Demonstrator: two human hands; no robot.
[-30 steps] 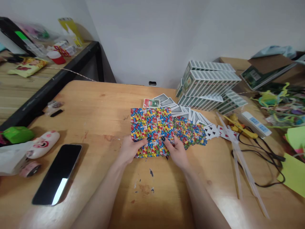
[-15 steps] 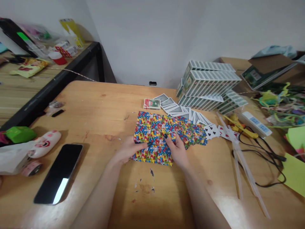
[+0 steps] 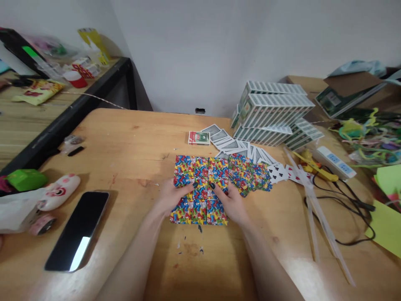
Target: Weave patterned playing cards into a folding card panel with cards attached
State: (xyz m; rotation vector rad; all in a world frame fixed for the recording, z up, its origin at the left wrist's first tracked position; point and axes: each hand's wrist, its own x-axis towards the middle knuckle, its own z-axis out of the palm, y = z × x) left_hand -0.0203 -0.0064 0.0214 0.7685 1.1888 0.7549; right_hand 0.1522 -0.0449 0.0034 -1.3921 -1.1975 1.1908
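A colourful panel (image 3: 200, 211) of card-sized rectangles in rows and columns, patterned in red, blue and yellow, lies between my two hands. My left hand (image 3: 171, 197) grips its left side, thumb on top and the fingers hidden beneath. On the opposite side my right hand (image 3: 234, 202) holds it the same way, its thumb near the middle. Whether the rectangles are joined or separate I cannot tell. Just to the right lies a spread of cards with the same pattern (image 3: 250, 173). Behind that, several grey-backed playing cards (image 3: 232, 144) are fanned out.
A boxed card deck (image 3: 199, 138) lies beyond the panel, and stacked card boxes (image 3: 275, 110) stand at the back right. Clear plastic strips (image 3: 326, 225), a black cable (image 3: 354, 242) and a power strip (image 3: 334, 161) lie right. A phone (image 3: 77, 232) lies left.
The panel has shifted slightly toward me and now sits straighter, with its rows more evenly spread. Both thumbs have moved a little on its surface, and both hands still hold it.
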